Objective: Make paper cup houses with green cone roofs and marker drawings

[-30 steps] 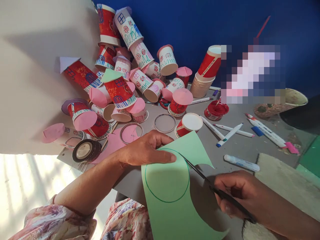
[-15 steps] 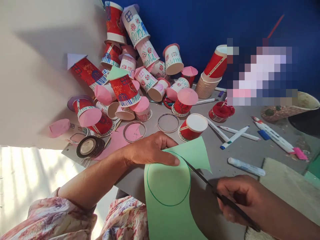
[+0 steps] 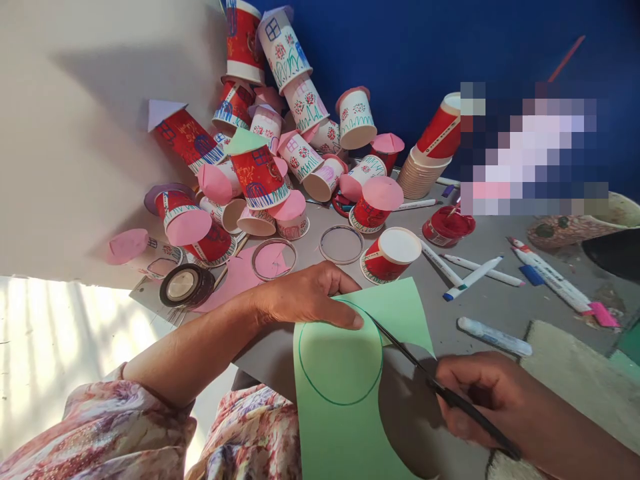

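A sheet of light green paper point(image 3: 340, 427) hangs over the table's near edge, with a circle drawn on it in dark green. My left hand point(image 3: 313, 297) pinches its upper part, thumb on top across the circle's upper edge and fingers behind. In my right hand point(image 3: 480, 393) is a pair of black-handled scissors point(image 3: 407, 353). Their blades lie at the circle's upper right line, where the paper is cut along the right side. A loosened strip of the green paper sticks out to the upper right, behind the blades.
Decorated paper cups point(image 3: 260, 177) with paper cone tops are heaped at the back left. A red cup point(image 3: 390, 257), metal rings point(image 3: 341, 245), black tape point(image 3: 187, 285) and pink paper point(image 3: 240, 273) lie beyond my left hand. Markers point(image 3: 473, 277) and a red paint jar point(image 3: 449, 225) are at right.
The view has shifted slightly, so the heap of cups sits further right. The scissors' blades remain near the circle's upper right, and the cut strip has swung a little outward.
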The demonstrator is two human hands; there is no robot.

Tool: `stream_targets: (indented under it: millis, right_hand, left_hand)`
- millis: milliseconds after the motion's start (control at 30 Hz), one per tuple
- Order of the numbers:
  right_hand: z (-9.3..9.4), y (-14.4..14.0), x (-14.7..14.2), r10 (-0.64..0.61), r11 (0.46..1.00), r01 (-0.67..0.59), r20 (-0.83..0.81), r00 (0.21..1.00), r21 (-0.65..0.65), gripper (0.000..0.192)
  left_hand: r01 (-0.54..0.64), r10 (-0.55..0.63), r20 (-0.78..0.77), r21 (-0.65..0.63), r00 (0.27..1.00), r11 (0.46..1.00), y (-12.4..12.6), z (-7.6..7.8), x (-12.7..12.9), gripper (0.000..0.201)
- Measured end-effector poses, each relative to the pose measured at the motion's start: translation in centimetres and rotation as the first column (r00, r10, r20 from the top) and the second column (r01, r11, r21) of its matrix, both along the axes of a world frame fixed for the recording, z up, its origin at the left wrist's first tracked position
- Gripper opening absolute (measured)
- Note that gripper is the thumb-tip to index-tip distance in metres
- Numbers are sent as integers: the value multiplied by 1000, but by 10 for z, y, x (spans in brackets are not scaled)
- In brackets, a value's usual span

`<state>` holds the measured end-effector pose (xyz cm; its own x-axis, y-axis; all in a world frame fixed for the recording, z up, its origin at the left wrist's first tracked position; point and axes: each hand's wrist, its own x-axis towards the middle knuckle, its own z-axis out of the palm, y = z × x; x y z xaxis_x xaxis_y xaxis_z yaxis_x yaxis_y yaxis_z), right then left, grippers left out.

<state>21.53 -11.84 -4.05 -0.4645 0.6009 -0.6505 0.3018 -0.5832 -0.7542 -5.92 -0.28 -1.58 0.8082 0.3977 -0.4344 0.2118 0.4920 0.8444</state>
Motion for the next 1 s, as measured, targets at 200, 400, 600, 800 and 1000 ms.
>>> stream_targets:
  millis: [200,400,600,800,1000]
  right_hand:
    - [-2,-1,4,8,1000,-8,11,1000,0,63]
    - [2,-1,0,-14,999,15,28,1000,-30,49]
    - [4,0,-2,0,999,1,26,1000,-34,48]
    - [3,1,2,11,1000,-11,17,1000,-7,51]
    - [11,7,5,-98,995,99,-50,994,15,63]
  left_hand:
    - [7,-7,-23,6,1000,1000,0,0,0,17]
    - [19,-19,-36,18,999,1000,2,-1,0,18]
    - [48,-47,-50,9,998,999,1,-3,2,15]
    - [42,-42,-60,5,997,999,1,-2,2,16]
    - [-200,199,37,12,979,980,4,5,1,24]
